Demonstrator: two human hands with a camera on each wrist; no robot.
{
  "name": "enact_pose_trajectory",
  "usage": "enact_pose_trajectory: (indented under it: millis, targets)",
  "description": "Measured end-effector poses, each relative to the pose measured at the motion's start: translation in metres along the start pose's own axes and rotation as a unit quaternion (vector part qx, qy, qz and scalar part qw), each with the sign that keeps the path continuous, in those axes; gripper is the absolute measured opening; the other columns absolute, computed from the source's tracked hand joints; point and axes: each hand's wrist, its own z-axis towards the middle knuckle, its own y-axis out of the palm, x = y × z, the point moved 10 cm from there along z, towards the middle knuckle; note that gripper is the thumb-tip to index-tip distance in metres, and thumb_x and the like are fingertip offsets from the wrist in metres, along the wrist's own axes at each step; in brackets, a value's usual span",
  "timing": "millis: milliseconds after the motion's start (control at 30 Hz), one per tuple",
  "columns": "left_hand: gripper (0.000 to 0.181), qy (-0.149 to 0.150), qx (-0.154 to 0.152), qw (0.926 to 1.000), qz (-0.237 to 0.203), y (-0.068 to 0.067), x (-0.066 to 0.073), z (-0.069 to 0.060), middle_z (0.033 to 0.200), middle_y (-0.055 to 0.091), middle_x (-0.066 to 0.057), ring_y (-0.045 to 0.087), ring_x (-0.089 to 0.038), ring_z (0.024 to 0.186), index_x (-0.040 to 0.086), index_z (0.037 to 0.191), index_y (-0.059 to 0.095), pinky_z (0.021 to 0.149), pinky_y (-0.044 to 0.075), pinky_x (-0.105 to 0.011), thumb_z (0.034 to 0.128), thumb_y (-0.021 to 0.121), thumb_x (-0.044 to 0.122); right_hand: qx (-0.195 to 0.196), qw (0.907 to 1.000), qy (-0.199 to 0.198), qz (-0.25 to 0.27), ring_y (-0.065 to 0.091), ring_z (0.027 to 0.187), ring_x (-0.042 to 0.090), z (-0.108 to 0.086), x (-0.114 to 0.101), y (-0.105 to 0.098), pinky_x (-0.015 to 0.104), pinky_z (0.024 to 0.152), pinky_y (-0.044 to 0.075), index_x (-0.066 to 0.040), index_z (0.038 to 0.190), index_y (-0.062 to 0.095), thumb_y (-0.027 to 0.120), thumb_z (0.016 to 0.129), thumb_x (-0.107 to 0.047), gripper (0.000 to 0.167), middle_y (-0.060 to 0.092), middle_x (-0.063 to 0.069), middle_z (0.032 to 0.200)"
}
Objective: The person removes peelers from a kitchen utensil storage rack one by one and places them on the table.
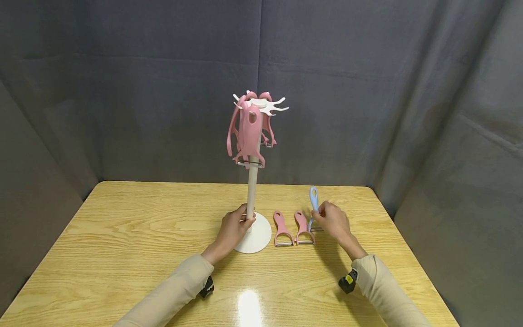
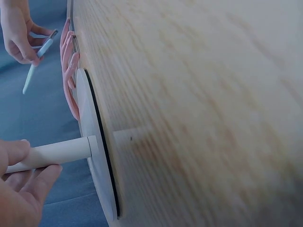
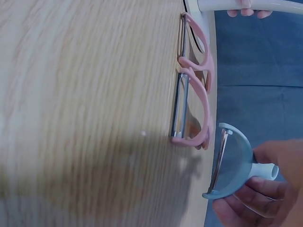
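Note:
My left hand (image 1: 230,229) grips the white pole (image 1: 252,184) of a hook stand low down, just above its round white base (image 1: 261,238). Several pink peelers (image 1: 250,136) hang from the stand's upper hooks, mostly on the left and front. A light blue Y-shaped peeler (image 1: 313,198) is pinched by its handle in my right hand (image 1: 336,221). In the right wrist view its blade (image 3: 218,161) hangs apart from the tabletop. Left of that hand, two pink peelers, one nearer the base (image 1: 279,221) and one farther right (image 1: 301,221), lie side by side, handles pointing away.
Bare white hooks (image 1: 278,108) stick out at the top right of the stand. The wooden table (image 1: 135,240) spreads out on both sides, its back edge close behind the base. Dark grey curtains (image 1: 163,113) surround the table at the back and sides.

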Motion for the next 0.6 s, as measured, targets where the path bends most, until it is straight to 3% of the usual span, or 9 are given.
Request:
enact_pose_trajectory:
  millis: [600]
  targets:
    - [0.028, -0.009, 0.003, 0.9999, -0.004, 0.000, -0.001, 0.000, 0.102, 0.071, -0.016, 0.071, -0.031, 0.095, -0.004, 0.116, 0.063, 0.078, 0.059, -0.031, 0.0892, 0.070, -0.002, -0.014, 0.9990, 0.015, -0.040, 0.048, 0.058, 0.019, -0.009, 0.018, 0.000, 0.032, 0.049, 0.037, -0.004, 0.082, 0.059, 0.068, 0.093, -0.023, 0.023, 0.055, 0.004, 0.070]
